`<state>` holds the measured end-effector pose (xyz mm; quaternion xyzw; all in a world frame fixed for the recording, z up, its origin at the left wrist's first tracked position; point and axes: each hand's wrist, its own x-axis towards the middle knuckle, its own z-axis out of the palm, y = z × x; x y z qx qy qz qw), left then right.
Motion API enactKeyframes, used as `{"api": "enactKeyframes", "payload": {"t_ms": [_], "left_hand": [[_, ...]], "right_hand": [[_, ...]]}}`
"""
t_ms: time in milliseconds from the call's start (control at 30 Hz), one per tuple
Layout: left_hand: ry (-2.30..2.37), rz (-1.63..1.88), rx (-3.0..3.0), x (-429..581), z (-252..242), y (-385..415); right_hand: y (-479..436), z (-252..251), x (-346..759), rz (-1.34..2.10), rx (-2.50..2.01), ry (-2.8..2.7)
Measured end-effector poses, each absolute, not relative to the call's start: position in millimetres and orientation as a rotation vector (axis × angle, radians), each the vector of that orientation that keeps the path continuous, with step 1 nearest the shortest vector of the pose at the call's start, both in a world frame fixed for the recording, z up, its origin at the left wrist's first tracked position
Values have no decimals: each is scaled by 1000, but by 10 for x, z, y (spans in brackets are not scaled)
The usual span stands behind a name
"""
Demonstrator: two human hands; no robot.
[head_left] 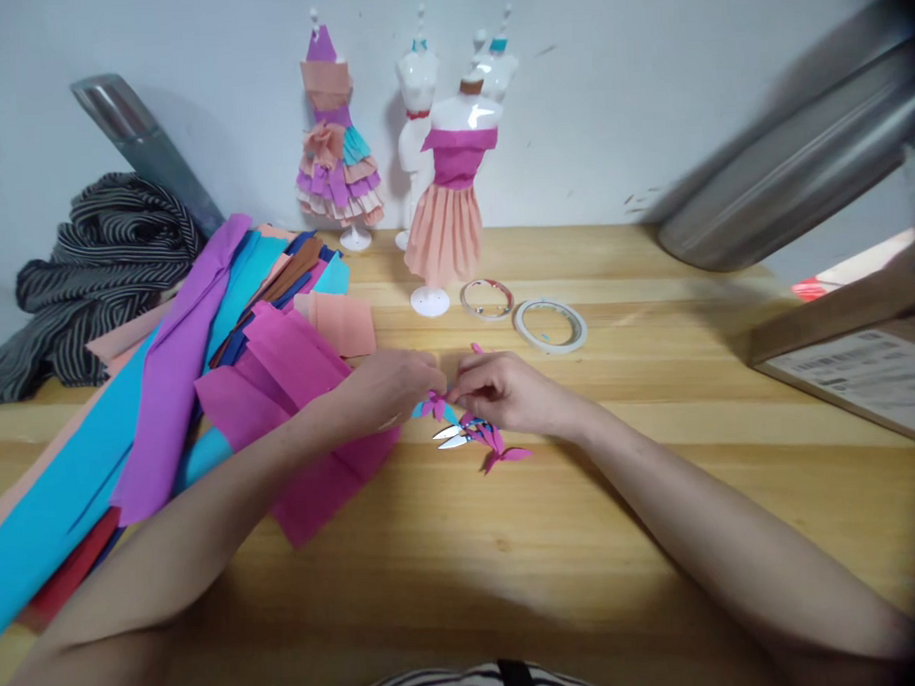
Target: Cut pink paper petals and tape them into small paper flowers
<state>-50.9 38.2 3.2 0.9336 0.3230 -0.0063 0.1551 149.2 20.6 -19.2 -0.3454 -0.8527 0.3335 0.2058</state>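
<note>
My left hand (399, 380) and my right hand (496, 390) meet over the middle of the table, fingers pinched close together. Between them hangs a small paper flower (434, 406) with magenta and blue petals; the left fingers appear closed on it. What the right fingertips pinch is too small to make out. Just below my right hand lie small scissors (453, 437), blades pointing left, their handles partly covered. Magenta paper petals (498, 452) rest over and beside the handles.
Crepe paper sheets (159, 393) pile up on the left, beside a striped cloth (116, 255). Behind my hands stand several mini mannequins, one in a magenta and peach dress (453, 203). Two tape rolls (551, 326) lie nearby. A cardboard box (855, 359) and a metal cylinder (796, 141) are right.
</note>
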Motion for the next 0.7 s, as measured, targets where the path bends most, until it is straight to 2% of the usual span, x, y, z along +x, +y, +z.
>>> {"api": "enactKeyframes", "payload": {"t_ms": [333, 533, 700], "left_hand": [[1197, 65, 2572, -642, -131, 429], [1408, -85, 2475, -522, -54, 346], [1443, -77, 2441, -479, -68, 340]], "right_hand": [[191, -270, 1451, 601, -1060, -2392], [62, -193, 1353, 519, -1117, -2549], [33, -238, 1270, 530, -1156, -2477]]}}
